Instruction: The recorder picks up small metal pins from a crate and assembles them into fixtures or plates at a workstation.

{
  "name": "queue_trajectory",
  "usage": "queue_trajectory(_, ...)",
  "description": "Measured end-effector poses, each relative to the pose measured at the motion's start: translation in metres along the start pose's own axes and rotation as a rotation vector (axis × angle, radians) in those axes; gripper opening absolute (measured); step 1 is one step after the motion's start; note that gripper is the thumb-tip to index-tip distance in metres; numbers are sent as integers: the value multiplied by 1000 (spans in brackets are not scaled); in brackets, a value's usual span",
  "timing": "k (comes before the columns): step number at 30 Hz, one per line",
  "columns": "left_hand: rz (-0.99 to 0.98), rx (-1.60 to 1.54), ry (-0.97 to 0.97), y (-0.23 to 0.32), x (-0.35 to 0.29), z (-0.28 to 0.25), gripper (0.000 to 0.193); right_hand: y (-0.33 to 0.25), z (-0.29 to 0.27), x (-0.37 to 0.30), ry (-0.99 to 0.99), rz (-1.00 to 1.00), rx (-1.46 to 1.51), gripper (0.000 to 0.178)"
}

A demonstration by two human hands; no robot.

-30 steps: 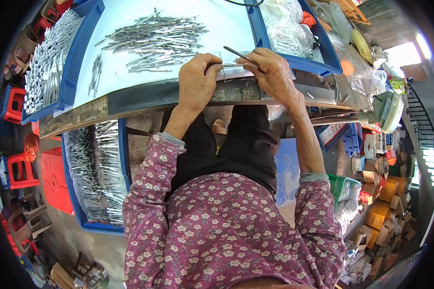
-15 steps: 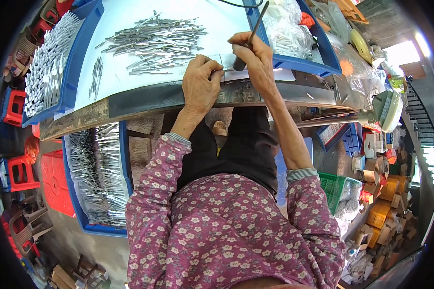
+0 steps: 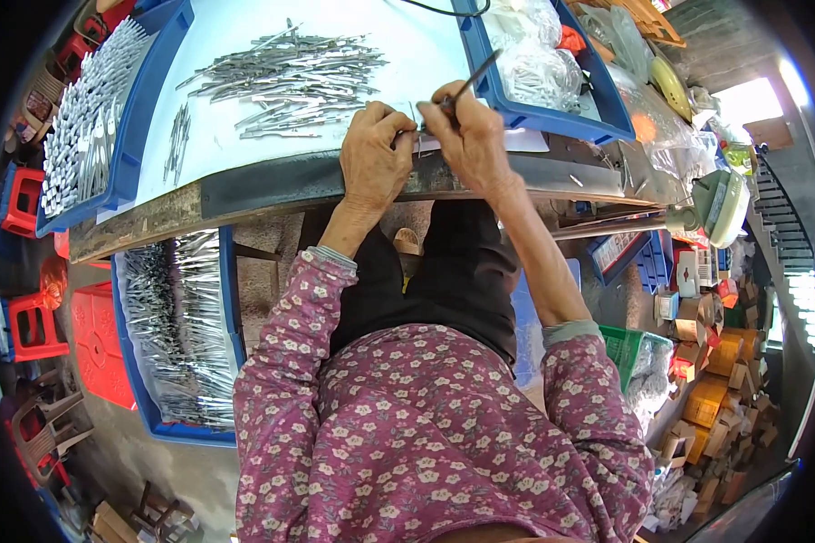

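At the front edge of the table, my left hand [image 3: 377, 152] is closed, thumb and forefinger pinched together. What they pinch is too small and hidden to name. Just right of it, my right hand [image 3: 476, 145] grips a dark, thin-handled hammer [image 3: 478, 74] whose handle slants up to the right; fingers mostly cover its head. The fingertips of both hands are close together, a small gap apart. Beyond my left hand lies a loose pile of thin silver metal rods [image 3: 290, 77] on white sheeting [image 3: 222, 36]. A smaller bunch of rods [image 3: 178, 140] lies left of the pile.
A blue tray [image 3: 140, 118] of white-ended rods stands at the table's left. Another blue tray [image 3: 570, 125] holds clear plastic bags at the right. Below the table on the left is a blue crate [image 3: 231, 299] of metal rods. A lamp-like fixture [image 3: 721, 208] juts out at right.
My right hand has come down and slightly left, closer to my left hand. The hammer's handle tilts further right and lower. My left hand stays nearly in place.
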State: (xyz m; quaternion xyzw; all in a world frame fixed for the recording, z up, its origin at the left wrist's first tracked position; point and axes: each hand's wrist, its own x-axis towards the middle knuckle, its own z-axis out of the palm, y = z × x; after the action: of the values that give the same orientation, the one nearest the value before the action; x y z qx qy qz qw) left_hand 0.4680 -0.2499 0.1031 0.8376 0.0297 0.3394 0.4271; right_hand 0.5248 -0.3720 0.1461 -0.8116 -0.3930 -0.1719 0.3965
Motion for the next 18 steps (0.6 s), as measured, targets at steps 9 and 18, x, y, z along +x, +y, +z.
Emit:
queue_trajectory(9,13,1,-3,1,-2,-4,6,-18,-52,16,234,238,179,23)
queue_trajectory(18,-3,28,-49,3,0,-5,4,13,-32,-5,188,398,227,30)
